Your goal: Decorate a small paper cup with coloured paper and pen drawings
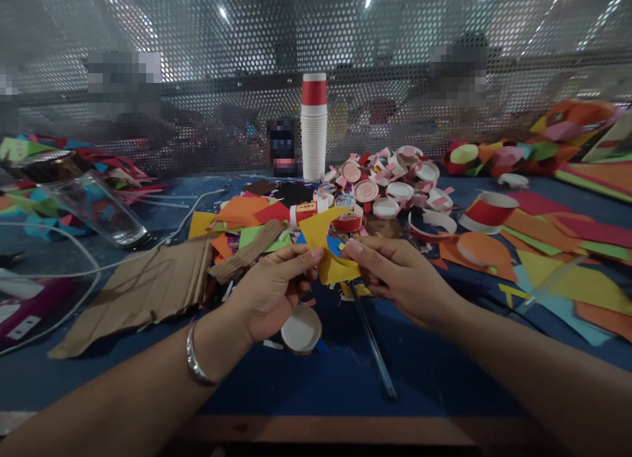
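Note:
Between my hands, above the table, is a curved piece of yellow paper [338,270] with a wide end sticking up. A small blue paper piece [334,245] shows in its curve. My left hand [276,289], with a silver bangle on the wrist, pinches the yellow paper at its left side. My right hand [405,276] is closed at the right edge, its thumb and finger on the yellow paper beside the blue piece. Below them lie a white cup bottom [301,328] and a clear tube [372,342].
A tall stack of paper cups [315,134] stands at the back, near a heap of cut cup bottoms [385,187]. Corrugated cardboard [143,286] and a glass jar [106,203] lie left, with a white cable. Coloured paper sheets [573,279] cover the right. Perforated metal screen [197,68] behind.

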Action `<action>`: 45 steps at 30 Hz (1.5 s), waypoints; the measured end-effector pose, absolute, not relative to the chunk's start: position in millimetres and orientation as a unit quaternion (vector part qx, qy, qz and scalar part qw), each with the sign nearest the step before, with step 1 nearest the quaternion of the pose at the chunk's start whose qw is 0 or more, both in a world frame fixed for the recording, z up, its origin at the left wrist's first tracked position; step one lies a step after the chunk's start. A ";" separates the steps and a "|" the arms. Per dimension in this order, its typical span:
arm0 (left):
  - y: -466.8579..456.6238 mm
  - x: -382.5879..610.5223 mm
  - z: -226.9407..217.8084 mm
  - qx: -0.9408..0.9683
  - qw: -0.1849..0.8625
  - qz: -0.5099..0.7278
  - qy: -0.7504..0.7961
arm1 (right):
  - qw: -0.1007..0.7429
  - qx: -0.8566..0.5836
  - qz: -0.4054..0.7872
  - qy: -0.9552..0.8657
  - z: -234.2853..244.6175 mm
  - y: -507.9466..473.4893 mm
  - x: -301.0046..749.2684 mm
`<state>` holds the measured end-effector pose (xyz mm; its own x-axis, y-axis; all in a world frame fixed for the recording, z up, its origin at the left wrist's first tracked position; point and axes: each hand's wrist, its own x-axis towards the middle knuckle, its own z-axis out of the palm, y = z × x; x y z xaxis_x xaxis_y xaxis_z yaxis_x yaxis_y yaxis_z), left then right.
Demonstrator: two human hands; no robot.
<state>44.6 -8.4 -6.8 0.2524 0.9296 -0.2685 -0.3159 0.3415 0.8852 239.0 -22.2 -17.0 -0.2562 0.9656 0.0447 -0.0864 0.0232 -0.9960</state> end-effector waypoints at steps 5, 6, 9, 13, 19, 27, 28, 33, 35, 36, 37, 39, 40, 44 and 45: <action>-14.5 50.1 -9.2 0.313 0.750 0.420 0.403 | 0.456 -0.395 0.575 -0.552 -16.1 -23.2 235.2; -15.8 51.1 -9.2 0.306 0.759 0.419 0.393 | 0.459 -0.394 0.570 -0.556 -16.3 -23.5 235.0; -19.3 53.2 -7.5 0.297 0.780 0.408 0.370 | 0.465 -0.396 0.557 -0.563 -16.6 -24.6 234.9; -22.0 54.6 -4.1 0.302 0.787 0.383 0.377 | 0.466 -0.407 0.540 -0.571 -16.6 -25.9 235.0; -25.5 54.8 -4.7 0.339 0.770 0.389 0.374 | 0.446 -0.416 0.514 -0.603 -19.1 -27.1 235.0; -25.8 54.8 -8.8 0.351 0.772 0.370 0.379 | 0.449 -0.415 0.492 -0.620 -17.0 -29.3 234.6; -25.9 55.0 -8.9 0.353 0.770 0.369 0.383 | 0.454 -0.411 0.493 -0.618 -16.8 -29.2 234.4; -22.9 51.3 -5.6 0.352 0.749 0.395 0.398 | 0.489 -0.408 0.524 -0.566 -20.1 -27.7 235.6; -19.9 47.6 -2.7 0.338 0.735 0.415 0.416 | 0.500 -0.408 0.550 -0.530 -21.6 -27.0 236.8; -18.3 45.7 -1.2 0.329 0.728 0.429 0.422 | 0.504 -0.405 0.563 -0.515 -21.9 -26.8 237.3; -16.7 44.0 0.3 0.321 0.722 0.444 0.424 | 0.504 -0.401 0.574 -0.505 -22.0 -26.8 237.6; -13.9 41.4 2.8 0.302 0.712 0.482 0.411 | 0.502 -0.395 0.584 -0.501 -21.6 -27.2 237.7; -12.7 40.6 3.7 0.293 0.709 0.500 0.402 | 0.499 -0.395 0.585 -0.502 -21.4 -27.7 237.7; -10.0 39.8 6.1 0.264 0.694 0.545 0.391 | 0.473 -0.405 0.579 -0.526 -22.6 -30.1 238.4; -9.8 39.9 6.4 0.263 0.689 0.551 0.390 | 0.464 -0.405 0.575 -0.538 -23.3 -30.4 238.7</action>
